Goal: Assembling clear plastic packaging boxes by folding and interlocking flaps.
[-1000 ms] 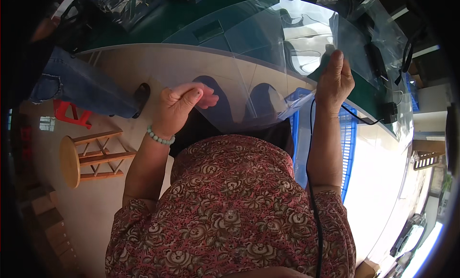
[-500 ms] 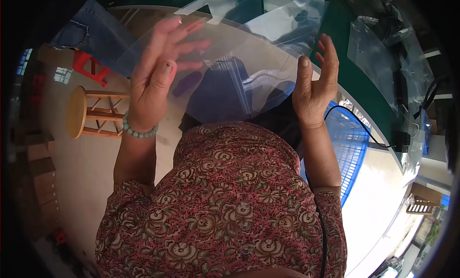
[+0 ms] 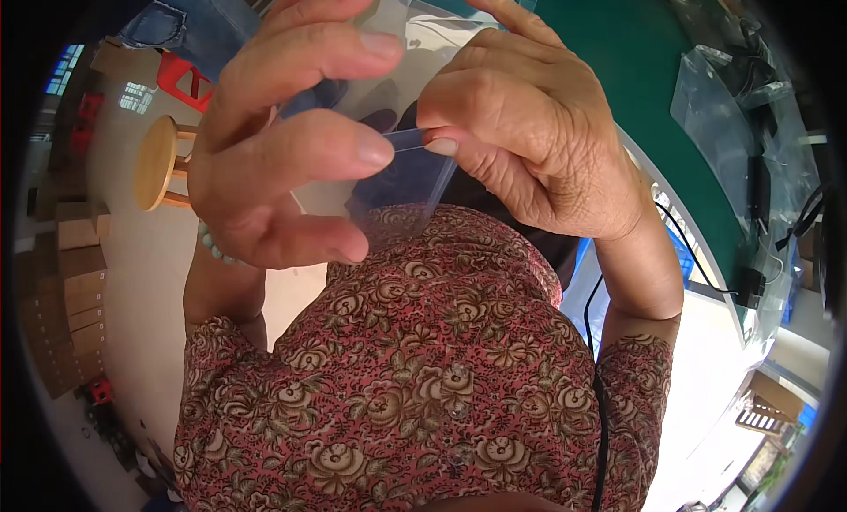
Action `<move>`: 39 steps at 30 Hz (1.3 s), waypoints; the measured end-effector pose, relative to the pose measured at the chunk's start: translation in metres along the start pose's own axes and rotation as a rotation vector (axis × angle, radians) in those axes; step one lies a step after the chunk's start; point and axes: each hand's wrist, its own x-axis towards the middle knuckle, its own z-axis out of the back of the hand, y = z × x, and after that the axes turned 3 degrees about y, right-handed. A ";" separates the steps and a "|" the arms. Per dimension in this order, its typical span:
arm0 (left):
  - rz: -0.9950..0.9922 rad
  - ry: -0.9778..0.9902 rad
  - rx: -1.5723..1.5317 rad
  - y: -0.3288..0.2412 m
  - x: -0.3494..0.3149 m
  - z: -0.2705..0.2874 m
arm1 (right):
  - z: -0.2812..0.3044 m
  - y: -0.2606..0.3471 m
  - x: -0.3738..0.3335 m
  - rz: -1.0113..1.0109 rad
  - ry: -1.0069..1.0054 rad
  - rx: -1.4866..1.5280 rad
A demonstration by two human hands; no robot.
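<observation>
My right hand (image 3: 538,124) is closed in a pinch, thumb against curled forefinger, on the edge of a clear plastic sheet (image 3: 408,166). From that pinch the sheet hangs in front of my body, see-through and hard to outline. My left hand (image 3: 273,133) is at the sheet's other side with its fingers spread apart. Its forefinger tip is by the sheet's upper edge, and I cannot tell whether it touches. A pale green bead bracelet (image 3: 212,246) circles my left wrist.
A green-topped table (image 3: 657,93) curves along the far right, with clear plastic sheets (image 3: 710,102) and a black cable (image 3: 693,247) on or by it. A blue basket (image 3: 578,269) stands below. On the left are a round wooden stool (image 3: 154,164), a red stool (image 3: 181,82) and cardboard boxes (image 3: 84,287).
Both hands have come up closer to the head and nearer each other. My right hand has gone from open to pinching the sheet's edge. My left fingers stay spread.
</observation>
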 end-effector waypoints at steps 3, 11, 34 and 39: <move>-0.095 0.255 0.233 -0.007 0.046 0.015 | 0.002 -0.008 -0.018 -0.071 0.065 0.133; 0.185 0.639 0.398 -0.010 0.107 0.025 | 0.025 0.010 -0.030 -0.280 -0.161 0.202; 0.119 1.009 0.510 -0.019 0.128 -0.028 | -0.011 -0.001 -0.052 -0.228 -0.034 -0.277; -0.054 0.861 0.690 -0.019 0.088 -0.048 | -0.013 0.005 -0.045 -0.194 -0.026 -0.300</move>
